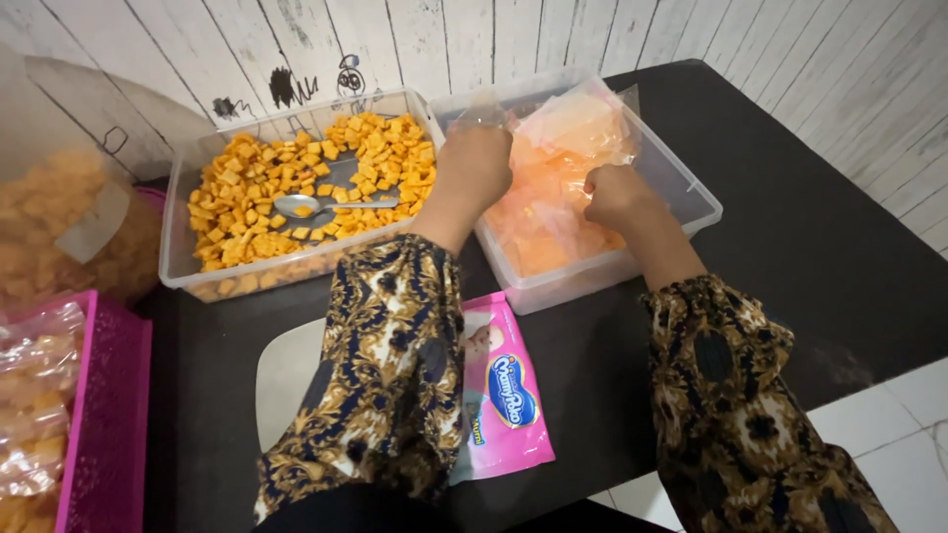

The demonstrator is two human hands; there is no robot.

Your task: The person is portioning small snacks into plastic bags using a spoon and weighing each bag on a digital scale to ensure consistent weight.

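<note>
My left hand (474, 163) and my right hand (614, 192) both reach into a clear plastic tub (592, 281) at the back right of the black table. Between them they grip a clear plastic bag (573, 128) filled with orange snacks, held over the other filled bags (538, 232) lying in that tub. Both arms wear dark sleeves with a gold pattern.
A second clear tub (183, 266) to the left holds loose orange square crackers and a metal spoon (316, 204). A pink packet (504, 395) and a white flat piece (286, 375) lie on the table. A pink basket (104, 415) with bagged snacks stands at the left edge.
</note>
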